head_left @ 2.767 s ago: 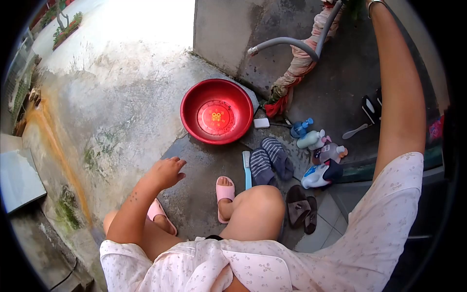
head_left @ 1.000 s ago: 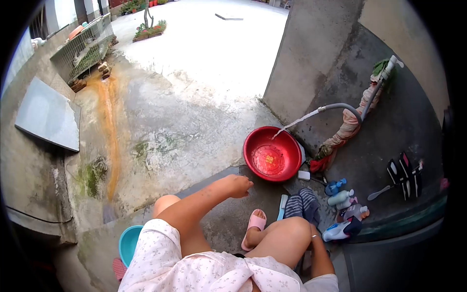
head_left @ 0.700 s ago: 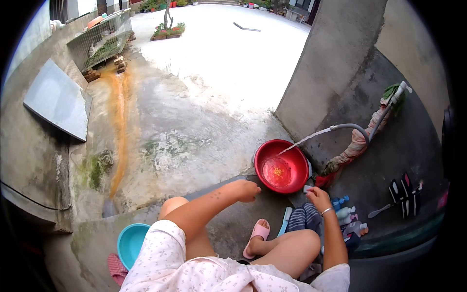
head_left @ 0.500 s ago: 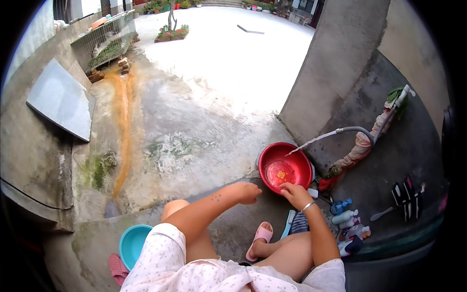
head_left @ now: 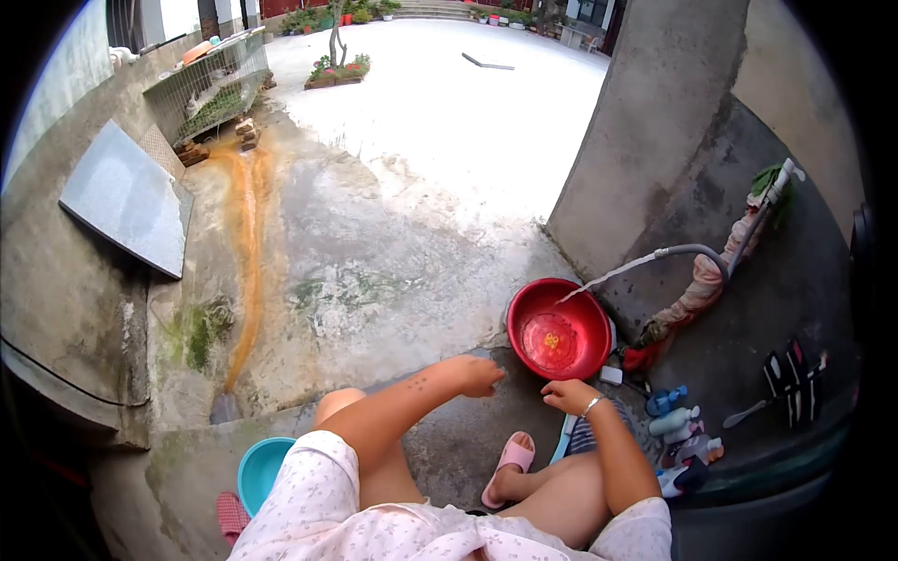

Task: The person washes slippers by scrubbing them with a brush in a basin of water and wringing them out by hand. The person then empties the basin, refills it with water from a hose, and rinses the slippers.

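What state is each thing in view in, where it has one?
Red basin: upright, catching water
Gray hose: running
Teal basin: upright, partly hidden
Pink slipper: worn
Cloth: wound and bunched
Gray slab: tilted
Left hand: nothing visible held
Right hand: near red basin's rim, contact unclear

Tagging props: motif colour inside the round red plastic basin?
The motif in the basin is yellow; head view shows it best.

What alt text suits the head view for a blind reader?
Water pours from a flexible grey hose into a round red basin, while a bare left hand and bare right hand hover close by. Blue and green plastic bottles are at right, a round turquoise basin at left.
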Demonstrator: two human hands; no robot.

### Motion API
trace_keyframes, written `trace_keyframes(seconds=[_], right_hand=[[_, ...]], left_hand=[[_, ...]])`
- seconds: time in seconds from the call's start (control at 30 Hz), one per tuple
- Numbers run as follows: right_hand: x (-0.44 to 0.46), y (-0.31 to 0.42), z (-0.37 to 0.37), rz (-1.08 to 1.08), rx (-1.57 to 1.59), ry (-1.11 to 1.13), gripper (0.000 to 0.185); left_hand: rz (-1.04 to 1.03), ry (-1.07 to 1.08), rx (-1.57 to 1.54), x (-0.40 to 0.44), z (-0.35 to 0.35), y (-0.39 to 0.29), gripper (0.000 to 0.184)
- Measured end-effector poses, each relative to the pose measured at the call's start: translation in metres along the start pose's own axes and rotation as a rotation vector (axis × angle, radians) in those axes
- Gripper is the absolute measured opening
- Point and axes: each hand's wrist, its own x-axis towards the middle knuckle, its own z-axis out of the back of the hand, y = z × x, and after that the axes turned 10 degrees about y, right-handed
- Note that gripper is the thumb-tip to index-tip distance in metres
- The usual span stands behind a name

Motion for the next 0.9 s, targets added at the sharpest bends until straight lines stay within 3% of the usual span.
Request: trace_keyframes(seconds=[0.13, 0.53, 0.73, 0.83, 0.9], right_hand=[[0.001, -0.011, -0.002, 0.026, 0.028, -0.010, 0.031], [0.001, -0.039, -0.001, 0.022, 0.158, -0.015, 0.030], [-0.024, -0.037, 0.017, -0.078, 0.519, 0.017, 0.029], [-0.041, -0.061, 0.022, -0.017, 0.732, -0.192, 0.026], [-0.047, -0.096, 0.008, -0.007, 0.777, -0.253, 0.025]], left_hand=[[-0.052, -0.092, -0.007, -0.004, 0.003, -0.007, 0.036], [-0.018, 0.072, 0.040, 0.007, 0.003, -0.008, 0.046], [-0.019, 0.068, 0.046, 0.005, 0.005, -0.014, 0.047], [0.016, 0.118, 0.031, 0.004, 0.006, -0.015, 0.047], [-0.045, -0.020, 0.009, 0.006, 0.000, -0.013, 0.037]])
